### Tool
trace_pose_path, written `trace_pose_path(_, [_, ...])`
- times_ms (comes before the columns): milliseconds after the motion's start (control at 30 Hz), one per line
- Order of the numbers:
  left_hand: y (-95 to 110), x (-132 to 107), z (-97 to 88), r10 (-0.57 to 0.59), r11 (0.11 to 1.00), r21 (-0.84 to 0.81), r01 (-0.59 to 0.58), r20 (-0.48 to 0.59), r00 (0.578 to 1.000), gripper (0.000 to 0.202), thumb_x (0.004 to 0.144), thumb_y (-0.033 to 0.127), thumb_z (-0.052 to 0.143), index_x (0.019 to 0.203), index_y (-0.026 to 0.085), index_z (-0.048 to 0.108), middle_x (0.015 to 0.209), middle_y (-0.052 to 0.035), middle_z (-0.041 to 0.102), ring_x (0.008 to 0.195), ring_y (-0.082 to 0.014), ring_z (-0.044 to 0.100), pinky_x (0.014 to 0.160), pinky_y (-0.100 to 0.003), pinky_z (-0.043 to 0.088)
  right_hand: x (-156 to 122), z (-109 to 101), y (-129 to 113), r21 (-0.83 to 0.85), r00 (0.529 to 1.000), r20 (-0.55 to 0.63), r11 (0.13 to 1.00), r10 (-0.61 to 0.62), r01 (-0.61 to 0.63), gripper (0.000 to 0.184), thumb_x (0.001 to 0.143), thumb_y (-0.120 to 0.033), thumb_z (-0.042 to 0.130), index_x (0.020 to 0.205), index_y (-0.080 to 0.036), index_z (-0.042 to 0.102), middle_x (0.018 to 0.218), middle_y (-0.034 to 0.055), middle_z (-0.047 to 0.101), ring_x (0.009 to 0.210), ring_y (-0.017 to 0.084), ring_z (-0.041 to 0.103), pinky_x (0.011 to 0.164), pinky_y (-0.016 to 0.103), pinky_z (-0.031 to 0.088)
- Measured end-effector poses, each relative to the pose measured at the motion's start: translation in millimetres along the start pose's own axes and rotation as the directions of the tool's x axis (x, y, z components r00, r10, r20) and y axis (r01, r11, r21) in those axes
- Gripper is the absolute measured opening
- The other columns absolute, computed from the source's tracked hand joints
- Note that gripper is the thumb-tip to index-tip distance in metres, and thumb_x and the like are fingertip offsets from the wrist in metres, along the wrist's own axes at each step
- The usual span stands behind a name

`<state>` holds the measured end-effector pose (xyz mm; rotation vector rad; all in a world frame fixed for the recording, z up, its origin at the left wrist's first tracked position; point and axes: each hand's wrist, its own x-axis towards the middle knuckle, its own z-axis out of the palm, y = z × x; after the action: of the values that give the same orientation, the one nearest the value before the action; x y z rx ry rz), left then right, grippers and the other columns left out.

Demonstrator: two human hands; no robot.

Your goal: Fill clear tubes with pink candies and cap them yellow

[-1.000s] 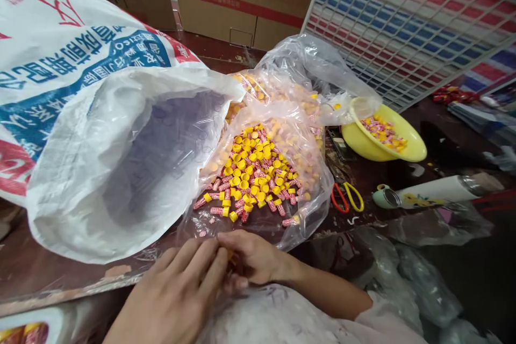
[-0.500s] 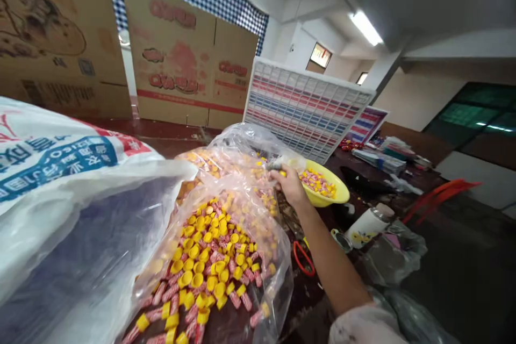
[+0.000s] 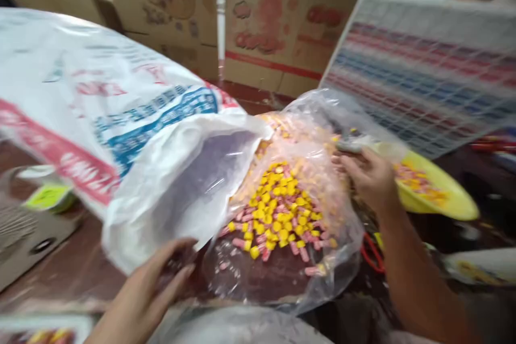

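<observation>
A clear plastic bag [image 3: 334, 282] lies on the table, its mouth facing me. Small pink pieces with yellow caps [image 3: 282, 215] spill inside it. My right hand [image 3: 368, 177] is closed at the bag's far right side, its fingers around a small greyish thing too blurred to name. At the lower left, my left hand [image 3: 157, 285] is beside the bag's mouth, thumb and fingers curved but apart, and nothing clear shows between them. Just beyond it lies a large white printed sack [image 3: 137, 226], its mouth gaping toward the clear bag.
A yellow basin [image 3: 455, 193] with more of the pieces stands at the right. Red-handled scissors [image 3: 373, 255] and a white bottle [image 3: 479, 266] lie nearby. Cardboard boxes [image 3: 258, 21] and a white grid rack [image 3: 415, 75] stand behind. A tray [image 3: 86, 325] sits at lower left.
My view has swung left and down, bringing my left hand, the whole sack mouth and the lower left tray into sight. My right hand stays at the bag's far right side.
</observation>
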<state>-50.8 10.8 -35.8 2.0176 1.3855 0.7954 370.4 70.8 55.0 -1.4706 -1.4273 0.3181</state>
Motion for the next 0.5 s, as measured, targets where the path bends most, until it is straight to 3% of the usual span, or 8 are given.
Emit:
trace_pose_path(67, [6.1,-0.6,-16.8,-0.085,0.995,0.054,0.085,0.011,0.996,0.034,0.096,0.041,0.050,0.119,0.021,0.065,0.098,-0.0068,0.074,0.086,-0.0214,0.071,0.075,-0.030,0.059,-36.8,4.9,-9.9,-0.066,0.993,0.106,0.996,-0.056,0.064,0.028,0.090,-0.040,0.071,0.112,-0.022,0.070,0.102,0.0075,0.075,0.085,0.024,0.073,0.076,0.036,0.058])
trace_pose_path(133, [10.9,18.3,-21.2,-0.125,0.976,0.180,0.125,-0.011,0.992,0.035,0.094,0.033,0.047,0.119,0.016,0.064,0.096,-0.0083,0.071,0.085,-0.0220,0.070,0.076,-0.032,0.057,-65.9,12.1,-16.7,-0.166,0.962,0.236,0.969,-0.139,0.181,0.019,0.092,-0.040,0.068,0.101,-0.024,0.073,0.088,0.0054,0.075,0.077,0.024,0.071,0.070,0.035,0.055])
trace_pose_path(300, [9.5,75.5,-3.9,-0.132,0.818,0.565,0.110,-0.003,0.991,0.040,0.093,0.019,0.040,0.125,0.018,0.063,0.110,-0.0125,0.064,0.081,-0.0231,0.069,0.065,-0.031,0.049,-106.3,40.0,-12.9,-0.281,0.905,0.371,0.903,-0.209,0.324,0.021,0.099,-0.034,0.058,0.083,-0.022,0.066,0.076,0.0037,0.068,0.069,0.022,0.064,0.064,0.032,0.046])
trace_pose_path(367, [7.4,82.9,-0.4,-0.106,0.835,0.540,0.102,-0.024,0.994,0.040,0.092,0.020,0.042,0.127,0.016,0.062,0.108,-0.0131,0.064,0.082,-0.0237,0.068,0.068,-0.032,0.050,-115.9,45.0,-6.4,-0.328,0.900,0.394,0.887,-0.185,0.326,0.025,0.100,-0.031,0.055,0.078,-0.022,0.061,0.072,0.0029,0.065,0.067,0.021,0.062,0.063,0.031,0.043])
trace_pose_path(433, [7.7,79.2,-1.1,-0.100,0.909,0.403,0.110,-0.044,0.994,0.040,0.090,0.028,0.048,0.126,0.013,0.060,0.103,-0.0122,0.066,0.086,-0.0250,0.067,0.076,-0.033,0.051,-127.1,46.3,-2.0,-0.350,0.902,0.404,0.886,-0.150,0.304,0.026,0.101,-0.029,0.054,0.076,-0.022,0.057,0.071,0.0023,0.063,0.066,0.020,0.061,0.063,0.031,0.041])
trace_pose_path(500, [12.4,66.9,-3.4,-0.125,0.969,0.219,0.118,0.020,0.992,0.040,0.088,0.037,0.052,0.121,0.015,0.061,0.100,-0.0097,0.068,0.089,-0.0252,0.066,0.082,-0.035,0.051,-139.7,48.4,-1.1,-0.344,0.890,0.445,0.897,-0.104,0.277,0.025,0.101,-0.027,0.052,0.077,-0.021,0.056,0.074,0.0028,0.063,0.069,0.020,0.061,0.064,0.030,0.041])
